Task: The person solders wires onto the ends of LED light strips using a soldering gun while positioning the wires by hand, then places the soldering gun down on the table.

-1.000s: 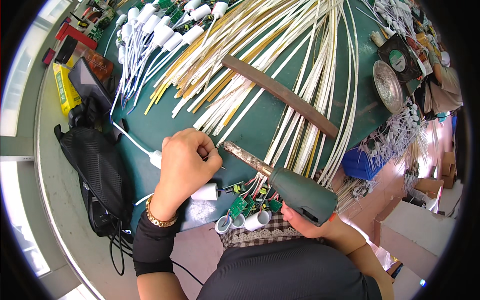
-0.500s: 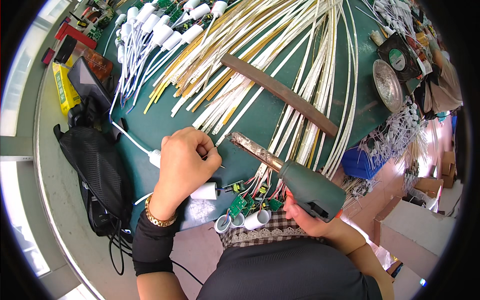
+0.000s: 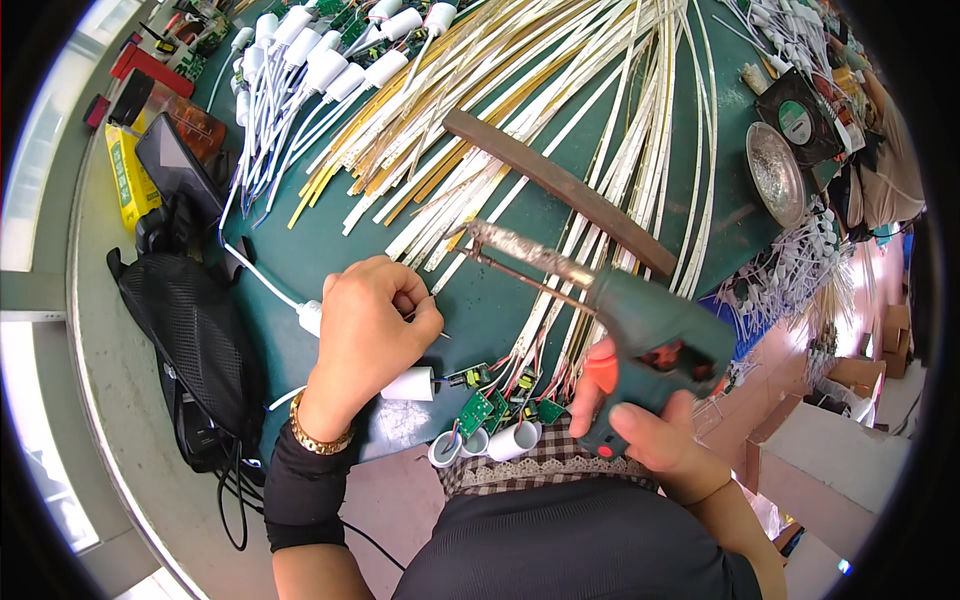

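L hand (image 3: 368, 325) grip pinched on thin wire (image 3: 437, 331) over green bench (image 3: 480, 300); R hand (image 3: 640, 425) grip wrapped round soldering gun (image 3: 640, 335), tip raised.

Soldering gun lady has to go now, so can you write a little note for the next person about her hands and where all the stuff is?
Left hand: closed, pinching thin wires low over the green table.
Right hand: gripping the green soldering gun, tip raised, not touching the wires.
Near you: small green circuit boards and white caps at the table edge.
Farther back: long white and yellow strips, with a rusty metal bar lying across them.
Done: cannot tell from this view.
Left: many strips lie loose.
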`<state>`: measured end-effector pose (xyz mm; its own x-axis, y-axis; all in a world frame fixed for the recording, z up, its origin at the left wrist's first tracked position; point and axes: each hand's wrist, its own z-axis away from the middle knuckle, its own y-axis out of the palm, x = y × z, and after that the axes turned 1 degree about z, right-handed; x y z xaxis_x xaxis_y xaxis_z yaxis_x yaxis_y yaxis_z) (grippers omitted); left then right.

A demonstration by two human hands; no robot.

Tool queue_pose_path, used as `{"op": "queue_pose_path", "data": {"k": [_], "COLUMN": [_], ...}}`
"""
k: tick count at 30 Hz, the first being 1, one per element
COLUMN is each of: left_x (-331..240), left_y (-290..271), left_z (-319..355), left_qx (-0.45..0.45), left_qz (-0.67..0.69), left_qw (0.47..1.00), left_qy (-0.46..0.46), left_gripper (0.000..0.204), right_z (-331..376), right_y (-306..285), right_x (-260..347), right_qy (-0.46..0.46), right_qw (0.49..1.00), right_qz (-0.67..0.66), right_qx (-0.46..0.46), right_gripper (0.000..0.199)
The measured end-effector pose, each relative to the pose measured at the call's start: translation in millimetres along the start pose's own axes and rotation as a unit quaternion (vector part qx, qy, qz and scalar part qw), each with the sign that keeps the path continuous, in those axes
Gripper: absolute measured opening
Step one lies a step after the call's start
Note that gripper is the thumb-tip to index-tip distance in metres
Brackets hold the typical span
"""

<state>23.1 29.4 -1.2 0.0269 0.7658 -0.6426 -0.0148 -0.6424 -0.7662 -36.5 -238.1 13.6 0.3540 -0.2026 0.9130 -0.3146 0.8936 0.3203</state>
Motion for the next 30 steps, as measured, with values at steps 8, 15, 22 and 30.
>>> {"op": "queue_pose_path", "data": {"k": [8, 15, 22, 30], "left_x": [-1.8, -4.1, -3.7, -6.4], "left_y": [-0.8, -1.2, -1.0, -2.6], "left_z": [-0.8, -1.0, -0.4, 0.4], "left_qx": [-0.002, -0.005, -0.008, 0.002], "left_qz": [-0.021, -0.039, -0.04, -0.062], "left_qw": [0.999, 0.999, 0.999, 0.998], "left_qy": [0.031, 0.032, 0.031, 0.028], "left_gripper": [0.01, 0.012, 0.012, 0.011], "right_z": [4.1, 0.8, 1.1, 8.9], "right_y": [-9.4, -14.1, -13.1, -15.6], "right_x": [-8.7, -3.3, -1.9, -17.0], "right_qy": [0.012, 0.056, 0.063, 0.023], "right_qw": [0.998, 0.997, 0.998, 0.997], "right_qz": [-0.05, -0.026, 0.001, -0.064], "right_qx": [0.03, 0.049, 0.004, 0.029], "right_gripper": [0.048, 0.054, 0.048, 0.049]}}
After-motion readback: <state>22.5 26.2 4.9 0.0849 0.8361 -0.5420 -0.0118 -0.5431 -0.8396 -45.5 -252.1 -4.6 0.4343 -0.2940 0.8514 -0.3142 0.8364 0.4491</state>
